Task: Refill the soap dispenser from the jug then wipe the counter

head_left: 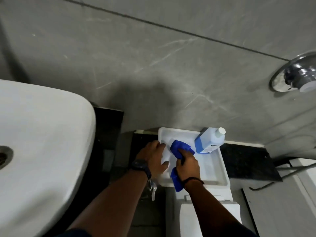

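A white tray (215, 170) sits on the black counter (246, 161) against the grey wall. A blue jug (210, 141) with a white cap stands in the tray's far right corner. My left hand (151, 159) wraps around a blurred white object, apparently the soap dispenser (165, 155), at the tray's left side. My right hand (188, 165) grips a blue cloth (179, 147) bunched against the tray floor beside the dispenser; one end of the cloth hangs over the tray's near rim.
A large white sink basin (42, 134) with a drain fills the left. A chrome wall fitting (298, 74) juts out at the upper right. Below the tray stands a white unit (210, 214), and grey hoses (290, 174) run along the right.
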`<state>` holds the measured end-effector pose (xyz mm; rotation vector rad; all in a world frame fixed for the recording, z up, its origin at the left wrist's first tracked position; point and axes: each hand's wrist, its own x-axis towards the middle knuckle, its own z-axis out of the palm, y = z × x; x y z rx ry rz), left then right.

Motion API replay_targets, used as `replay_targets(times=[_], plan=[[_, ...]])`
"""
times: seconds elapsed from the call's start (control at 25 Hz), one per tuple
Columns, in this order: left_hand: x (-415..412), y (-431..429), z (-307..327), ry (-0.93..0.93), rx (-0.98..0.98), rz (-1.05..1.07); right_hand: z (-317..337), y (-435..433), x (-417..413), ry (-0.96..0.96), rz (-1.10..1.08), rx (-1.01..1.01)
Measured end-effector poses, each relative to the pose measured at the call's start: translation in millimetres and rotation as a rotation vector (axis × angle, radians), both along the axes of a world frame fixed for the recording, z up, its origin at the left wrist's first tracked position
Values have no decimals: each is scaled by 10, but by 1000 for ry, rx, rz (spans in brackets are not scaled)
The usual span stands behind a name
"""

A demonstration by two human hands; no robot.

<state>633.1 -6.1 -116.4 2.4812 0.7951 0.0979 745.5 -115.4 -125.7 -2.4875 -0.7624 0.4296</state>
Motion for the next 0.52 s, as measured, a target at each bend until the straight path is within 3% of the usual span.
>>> replay_targets(times=[0.32, 0.52], plan=[[457, 182, -683, 152, 125, -138, -708, 152, 504, -88, 245, -311], [421, 236, -429, 111, 141, -131, -507, 161, 417, -154, 225, -215]])
